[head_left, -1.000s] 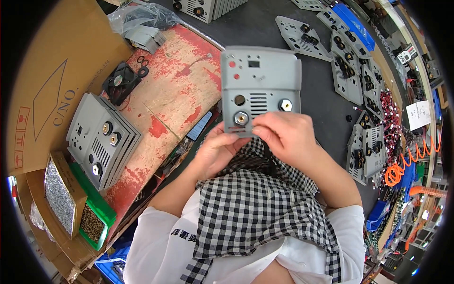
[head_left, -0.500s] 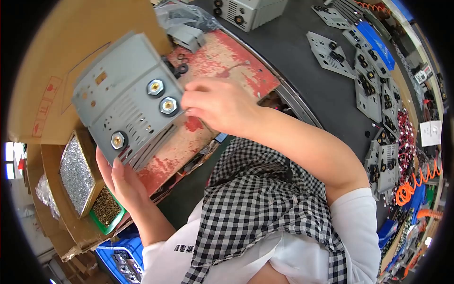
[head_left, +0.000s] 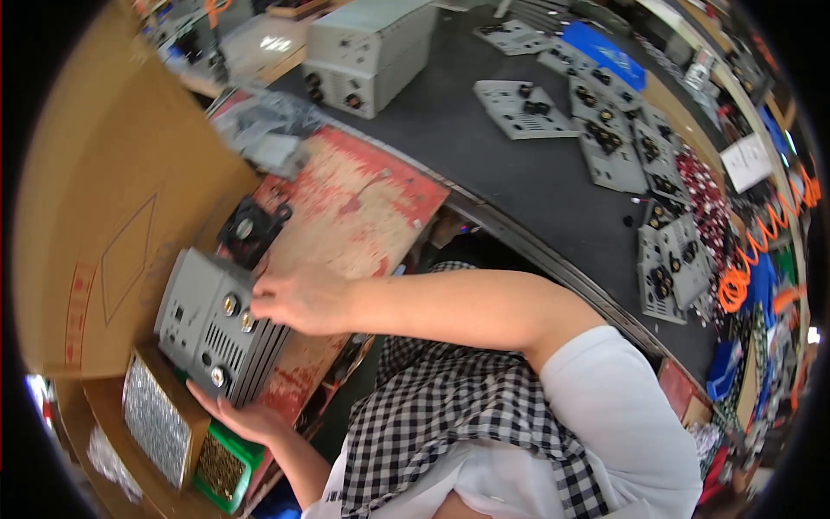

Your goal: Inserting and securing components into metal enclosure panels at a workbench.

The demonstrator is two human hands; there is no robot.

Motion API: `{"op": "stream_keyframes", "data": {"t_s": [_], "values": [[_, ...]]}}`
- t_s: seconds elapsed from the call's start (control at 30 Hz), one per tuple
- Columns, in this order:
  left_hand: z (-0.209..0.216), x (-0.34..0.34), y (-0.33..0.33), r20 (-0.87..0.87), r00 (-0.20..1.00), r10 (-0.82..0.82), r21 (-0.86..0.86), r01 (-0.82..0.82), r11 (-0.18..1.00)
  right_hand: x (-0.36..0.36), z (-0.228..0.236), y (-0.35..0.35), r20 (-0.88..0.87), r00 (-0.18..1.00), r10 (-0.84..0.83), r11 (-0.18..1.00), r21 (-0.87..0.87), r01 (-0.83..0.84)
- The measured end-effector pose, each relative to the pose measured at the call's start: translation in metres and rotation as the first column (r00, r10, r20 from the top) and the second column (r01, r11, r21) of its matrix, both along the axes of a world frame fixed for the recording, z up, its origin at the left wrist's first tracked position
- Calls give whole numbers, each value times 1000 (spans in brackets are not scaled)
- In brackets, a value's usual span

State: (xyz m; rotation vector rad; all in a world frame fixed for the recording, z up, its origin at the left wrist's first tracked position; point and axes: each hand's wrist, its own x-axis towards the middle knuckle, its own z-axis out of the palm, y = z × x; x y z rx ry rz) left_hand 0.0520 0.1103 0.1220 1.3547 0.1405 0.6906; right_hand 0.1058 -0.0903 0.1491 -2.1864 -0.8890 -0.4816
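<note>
A grey metal front panel (head_left: pixel 207 322) with brass sockets and a vent grille stands on edge at the left, leaning on a stack of like panels on the worn red board (head_left: pixel 354 212). My right hand (head_left: pixel 298 298) reaches across my body and grips the panel's upper right edge. My left hand (head_left: pixel 246 421) cups its lower edge from below. A large cardboard box (head_left: pixel 104 233) stands just behind the panel.
A black fan (head_left: pixel 251 229) lies on the red board above the panel. A green tray of small brass parts (head_left: pixel 220 467) and a box of silver parts (head_left: pixel 156 419) sit below. Several grey panels (head_left: pixel 609 143) and a grey housing (head_left: pixel 367 52) lie on the dark bench.
The panel has come down from in front of me to the stack at the left. Both hands went with it, and the view swung left.
</note>
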Motion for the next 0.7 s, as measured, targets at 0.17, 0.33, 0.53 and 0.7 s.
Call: {"op": "stream_keyframes", "data": {"t_s": [0.17, 0.33, 0.53, 0.7], "values": [[3, -3, 5, 66, 982, 179, 389, -190, 902, 0, 8, -67, 60, 991, -120, 992, -39, 123], [31, -11, -8, 605, 791, 87, 602, -527, 600, -4, 3, -242, 249, 659, -710, 585, -312, 748], [39, -9, -92, 405, 823, -398, 654, 43, 755, -78, -8, -365, 225, 273, -935, 189, -335, 923], [-15, -6, -193, -205, 338, -919, -126, 922, 367, -94, -30, -362, 108, 397, -911, 304, -475, 826]]}}
